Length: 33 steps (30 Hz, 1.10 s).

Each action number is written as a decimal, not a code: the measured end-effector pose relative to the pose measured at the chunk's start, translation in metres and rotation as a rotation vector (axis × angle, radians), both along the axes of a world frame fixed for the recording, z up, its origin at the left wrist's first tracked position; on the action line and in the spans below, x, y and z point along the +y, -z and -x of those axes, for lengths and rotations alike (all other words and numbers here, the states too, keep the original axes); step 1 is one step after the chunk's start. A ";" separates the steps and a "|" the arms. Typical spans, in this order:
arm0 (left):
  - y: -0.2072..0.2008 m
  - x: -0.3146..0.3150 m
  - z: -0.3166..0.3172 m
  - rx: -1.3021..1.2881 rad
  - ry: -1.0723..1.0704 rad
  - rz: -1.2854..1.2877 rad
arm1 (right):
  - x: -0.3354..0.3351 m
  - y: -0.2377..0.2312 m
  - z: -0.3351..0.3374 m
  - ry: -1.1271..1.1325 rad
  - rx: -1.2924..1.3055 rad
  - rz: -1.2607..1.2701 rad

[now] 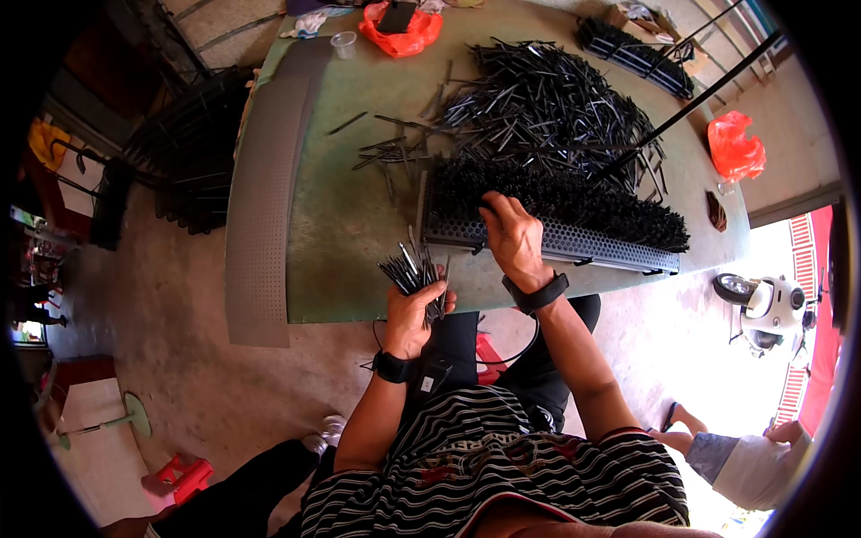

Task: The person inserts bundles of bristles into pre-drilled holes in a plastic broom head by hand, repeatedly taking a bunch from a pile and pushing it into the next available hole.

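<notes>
My left hand point(418, 311) is closed around a bundle of thin black strips point(412, 271), held just off the table's near edge. My right hand point(513, 231) is at the left part of a long perforated rack point(574, 244), its fingers bent together at the rack's near upper edge. Whatever the right fingertips pinch is too small or hidden to name. Short black bristle-like pieces point(556, 193) stand densely along the rack's top. Behind the rack lies a large heap of loose black strips point(547, 103), with a few scattered to its left.
A grey perforated sheet point(260, 206) covers the left side of the green table point(345, 242). Red plastic bags point(737, 146) and a clear cup point(343, 44) sit near the edges. A second bristled rack point(635, 56) is at far right. People stand close by on both sides.
</notes>
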<state>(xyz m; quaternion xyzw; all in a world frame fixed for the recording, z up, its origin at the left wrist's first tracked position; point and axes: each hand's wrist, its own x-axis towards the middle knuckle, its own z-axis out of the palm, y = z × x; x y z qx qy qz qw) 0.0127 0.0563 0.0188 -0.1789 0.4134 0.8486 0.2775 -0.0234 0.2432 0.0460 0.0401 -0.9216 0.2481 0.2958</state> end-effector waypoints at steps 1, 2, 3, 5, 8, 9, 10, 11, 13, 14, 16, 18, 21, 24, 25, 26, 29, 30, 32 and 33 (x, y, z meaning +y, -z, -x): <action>0.000 0.000 0.000 0.001 0.002 -0.001 | 0.002 0.000 0.000 -0.010 -0.028 -0.044; 0.000 0.001 -0.001 0.003 0.005 -0.003 | 0.004 0.000 0.001 -0.019 -0.056 -0.089; -0.001 0.001 -0.001 0.007 0.004 -0.002 | 0.005 -0.001 0.002 -0.034 -0.082 -0.130; -0.004 0.003 -0.001 0.016 0.003 -0.002 | 0.000 -0.008 -0.006 0.032 -0.009 0.006; -0.003 0.005 -0.001 0.026 -0.002 -0.035 | -0.011 -0.004 -0.023 0.011 -0.256 0.412; -0.004 0.007 -0.002 0.017 0.017 -0.031 | -0.012 -0.003 -0.029 -0.071 -0.427 0.551; -0.006 0.009 -0.002 0.008 0.036 -0.028 | -0.015 -0.006 -0.033 -0.151 -0.689 0.857; -0.006 0.011 -0.002 -0.002 0.055 -0.024 | -0.014 -0.007 -0.035 -0.134 -0.656 0.954; -0.006 0.015 -0.004 0.001 0.038 -0.011 | -0.013 -0.007 -0.036 -0.108 -0.587 1.151; -0.006 0.016 -0.004 0.017 0.039 0.010 | -0.009 -0.006 -0.034 -0.079 -0.449 1.130; -0.003 0.015 -0.003 0.037 0.032 0.038 | -0.009 -0.015 -0.030 0.030 -0.185 1.027; 0.003 0.012 -0.002 0.048 0.031 0.049 | -0.007 -0.014 -0.023 0.093 0.029 0.874; 0.001 0.010 -0.003 0.076 0.054 0.054 | 0.000 -0.003 -0.017 0.098 0.066 0.813; 0.000 0.010 -0.003 0.077 0.049 0.044 | 0.000 0.011 -0.011 0.099 0.072 0.848; 0.000 0.009 -0.003 0.071 0.048 0.047 | 0.000 0.015 -0.011 0.101 0.073 0.856; -0.001 0.009 -0.003 0.065 0.048 0.051 | 0.000 0.017 -0.010 0.103 0.067 0.847; -0.001 0.007 -0.003 0.054 0.047 0.048 | -0.002 0.018 -0.009 0.088 0.027 0.695; -0.001 0.007 -0.003 0.051 0.047 0.044 | 0.000 0.014 -0.010 0.074 0.001 0.561; -0.003 0.006 -0.003 0.041 0.033 0.047 | 0.001 0.013 -0.008 0.092 -0.022 0.370; -0.004 0.006 -0.003 0.036 0.026 0.049 | 0.003 0.011 -0.007 0.089 -0.021 0.258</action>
